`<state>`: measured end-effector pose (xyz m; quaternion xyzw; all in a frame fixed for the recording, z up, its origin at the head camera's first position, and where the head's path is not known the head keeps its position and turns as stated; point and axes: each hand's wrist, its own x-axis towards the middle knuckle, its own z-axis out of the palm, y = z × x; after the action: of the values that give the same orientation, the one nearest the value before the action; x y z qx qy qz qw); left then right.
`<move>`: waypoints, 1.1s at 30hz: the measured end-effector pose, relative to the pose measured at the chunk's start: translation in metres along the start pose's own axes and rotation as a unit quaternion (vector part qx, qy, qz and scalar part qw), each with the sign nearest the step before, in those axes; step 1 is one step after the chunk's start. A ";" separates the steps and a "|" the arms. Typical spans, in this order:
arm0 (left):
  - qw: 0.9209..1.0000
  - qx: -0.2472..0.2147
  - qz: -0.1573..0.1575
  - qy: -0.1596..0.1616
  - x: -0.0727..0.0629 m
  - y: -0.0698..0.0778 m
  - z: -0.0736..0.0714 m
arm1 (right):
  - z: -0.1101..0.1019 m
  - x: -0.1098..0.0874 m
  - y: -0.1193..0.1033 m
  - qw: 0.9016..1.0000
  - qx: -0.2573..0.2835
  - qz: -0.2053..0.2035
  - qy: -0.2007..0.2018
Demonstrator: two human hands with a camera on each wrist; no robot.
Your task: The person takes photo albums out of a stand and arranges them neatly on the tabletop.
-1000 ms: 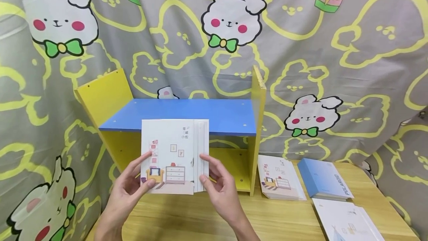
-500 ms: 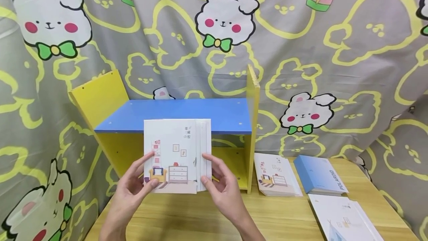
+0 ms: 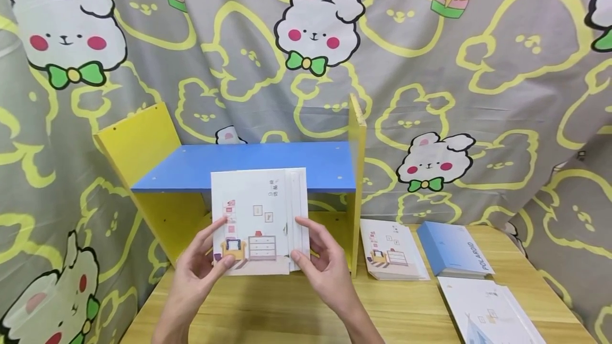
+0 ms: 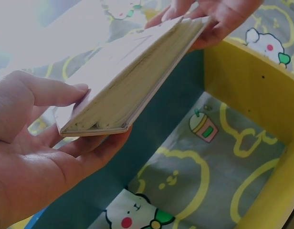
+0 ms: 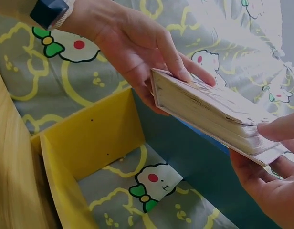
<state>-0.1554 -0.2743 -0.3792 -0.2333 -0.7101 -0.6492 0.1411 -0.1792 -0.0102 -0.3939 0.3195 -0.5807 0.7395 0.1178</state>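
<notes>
A white photo album (image 3: pixel 260 211), its cover printed with a yellow armchair and a chest of drawers, is held up before the shelf. My left hand (image 3: pixel 198 269) grips its left edge, thumb on the cover. On the opposite edge, my right hand (image 3: pixel 327 267) pinches it, thumb on the stepped layers along that side. Thick page edges of the album (image 4: pixel 132 83) show in the left wrist view, with fingers curled beneath it. In the right wrist view the album (image 5: pixel 204 109) stays flat between both hands.
Behind the album stands a small shelf with yellow sides (image 3: pixel 356 185) and a blue board (image 3: pixel 268 155). At right on the wooden table (image 3: pixel 258 315) lie a matching album (image 3: pixel 394 251), a blue POLAROID album (image 3: pixel 454 248) and a white tent-print album (image 3: pixel 487 309). A patterned curtain (image 3: pixel 268 94) hangs behind.
Both hands and the album have shifted slightly right in view, while the shelf and table things have slid left as the head turned. The grip looks the same.
</notes>
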 end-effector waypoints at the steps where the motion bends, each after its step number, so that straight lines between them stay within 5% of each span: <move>1: 1.000 -0.002 -0.002 0.003 0.000 0.000 0.002 | -0.001 0.000 0.000 1.000 -0.001 0.002 0.001; 8: 1.000 -0.007 -0.009 0.027 -0.001 0.002 0.012 | -0.006 0.000 -0.002 1.000 -0.003 0.010 0.002; 33: 0.999 -0.024 0.018 0.021 0.005 0.000 0.028 | -0.029 0.002 -0.014 0.999 -0.030 -0.022 -0.020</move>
<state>-0.1568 -0.2458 -0.3800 -0.2359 -0.6869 -0.6680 0.1622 -0.1822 0.0205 -0.3851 0.3428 -0.5978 0.7125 0.1320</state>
